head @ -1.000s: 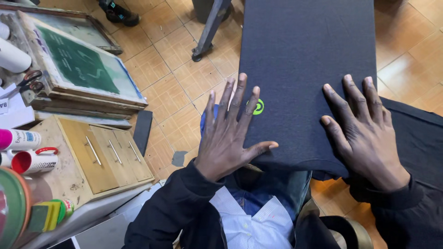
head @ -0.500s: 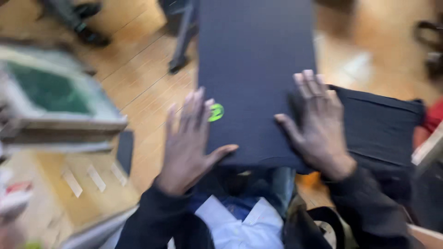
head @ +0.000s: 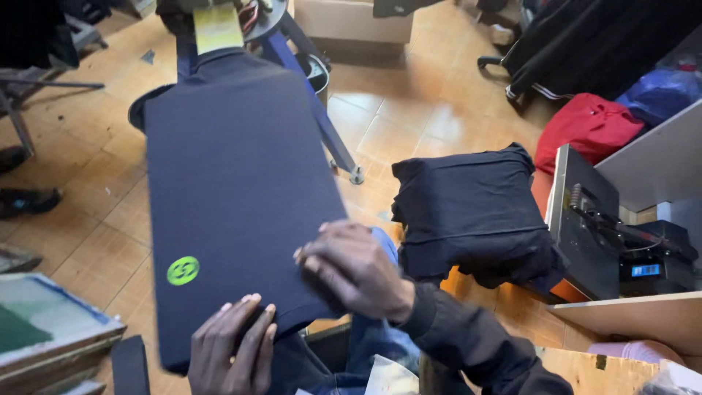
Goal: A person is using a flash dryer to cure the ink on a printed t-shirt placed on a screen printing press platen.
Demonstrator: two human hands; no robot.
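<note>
Stretched flat over a long board, straight ahead of both hands: a dark navy fabric garment, its near edge right under the fingers. Just right of the right hand, not touching it: a slumped stack of folded dark garments. Further right, a black boxy press machine. Off to the left of the left hand, a wood-framed screen with green mesh.

Left hand spread open, fingers resting on the near hem. Right hand curled, apparently clamped on the hem's right corner. Hands apart. Up and left of the left hand, a small round bright green print.

Seemingly handling the hem at the board's near end; any pull calls for an even grip on both sides, keeping the print unsmudged.
</note>
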